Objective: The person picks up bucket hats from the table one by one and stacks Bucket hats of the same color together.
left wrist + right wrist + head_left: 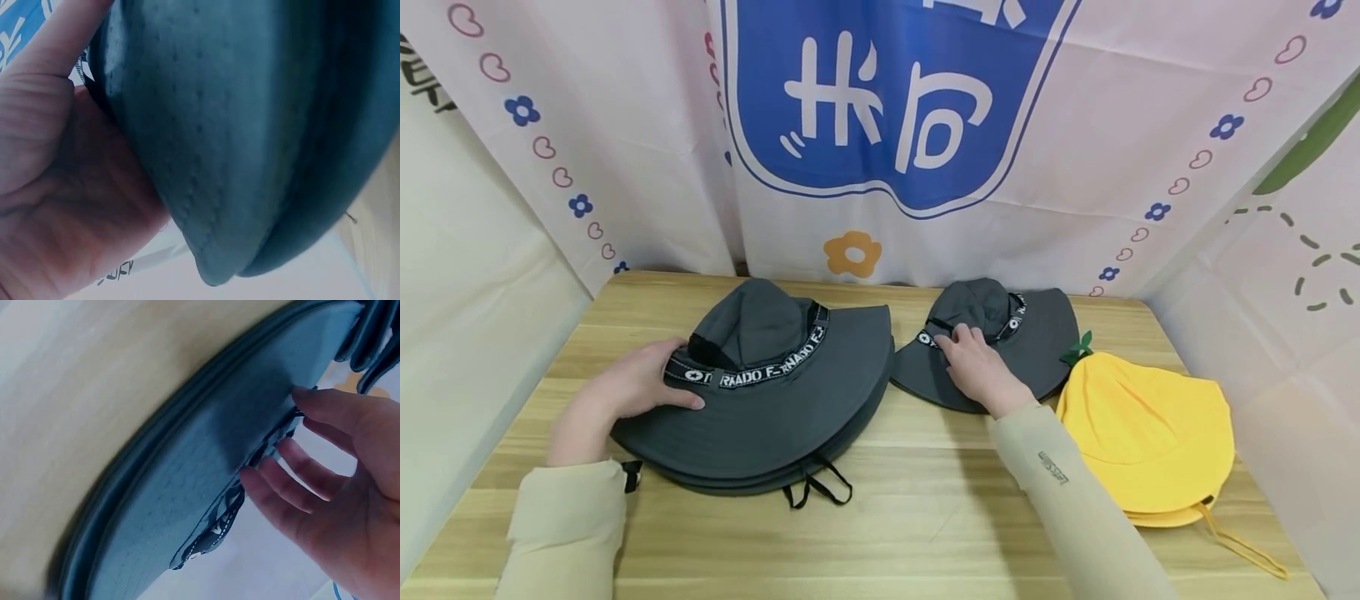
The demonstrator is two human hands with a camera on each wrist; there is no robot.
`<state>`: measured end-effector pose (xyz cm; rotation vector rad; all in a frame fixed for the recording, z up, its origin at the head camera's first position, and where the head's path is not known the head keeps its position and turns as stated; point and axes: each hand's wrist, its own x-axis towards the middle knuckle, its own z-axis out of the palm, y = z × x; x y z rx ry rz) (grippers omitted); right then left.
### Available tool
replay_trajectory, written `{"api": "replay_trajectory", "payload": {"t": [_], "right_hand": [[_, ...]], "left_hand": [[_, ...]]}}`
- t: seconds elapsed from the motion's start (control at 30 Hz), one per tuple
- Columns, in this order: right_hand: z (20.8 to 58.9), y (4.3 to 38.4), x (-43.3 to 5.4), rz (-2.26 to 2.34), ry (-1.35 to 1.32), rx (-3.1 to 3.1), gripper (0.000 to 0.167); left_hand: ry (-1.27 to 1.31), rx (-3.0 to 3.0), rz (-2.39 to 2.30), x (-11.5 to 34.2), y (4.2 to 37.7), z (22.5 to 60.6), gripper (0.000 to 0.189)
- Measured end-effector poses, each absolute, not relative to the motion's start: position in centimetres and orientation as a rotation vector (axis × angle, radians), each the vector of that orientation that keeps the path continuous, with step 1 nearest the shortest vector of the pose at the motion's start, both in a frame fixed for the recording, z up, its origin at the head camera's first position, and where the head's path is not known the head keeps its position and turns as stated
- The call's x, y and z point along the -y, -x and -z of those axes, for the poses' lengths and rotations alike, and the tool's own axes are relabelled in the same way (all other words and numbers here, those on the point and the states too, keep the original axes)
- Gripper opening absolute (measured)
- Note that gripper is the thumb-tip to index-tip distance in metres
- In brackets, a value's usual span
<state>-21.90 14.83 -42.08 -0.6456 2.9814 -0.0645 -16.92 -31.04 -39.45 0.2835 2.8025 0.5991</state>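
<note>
A wide-brimmed dark grey sun hat, with a black-and-white lettered band, lies folded over more brim layers at the left. My left hand grips its left end; the thumb rests on the brim, and the other fingers are partly hidden behind it. In the left wrist view, the palm lies against the hat's folded edge. A smaller-looking grey sun hat lies farther back. At its band, my right hand touches it with fingertips; the right wrist view shows loosely bent, spread fingers.
Yellow hats lie stacked at the right, with a green leaf tip and a cord. Black strings trail from the larger grey hat onto the wooden table. A printed white cloth hangs behind.
</note>
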Motion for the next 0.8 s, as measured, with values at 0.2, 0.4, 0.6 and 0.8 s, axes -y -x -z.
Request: {"api": "replay_trajectory", "payload": {"t": [0.2, 0.4, 0.6, 0.8], "right_hand": [[41.8, 22.6, -13.7, -0.025, 0.818, -2.924, 0.053], [42.0, 23.3, -12.6, -0.132, 0.844, -2.782, 0.058], [42.1, 23.8, -12.2, -0.171, 0.842, -2.788, 0.052], [41.4, 23.8, -11.8, -0.216, 0.813, -2.783, 0.038]], "left_hand": [[-0.221, -2.809, -0.614, 31.5, 17.0, 39.4, 0.099], [-0.156, -2.840, -0.555, 31.8, 17.0, 39.2, 0.101], [-0.133, -2.853, -0.517, 31.6, 17.0, 39.1, 0.102], [-0.131, -2.855, -0.523, 31.7, 17.0, 39.1, 0.101]]}}
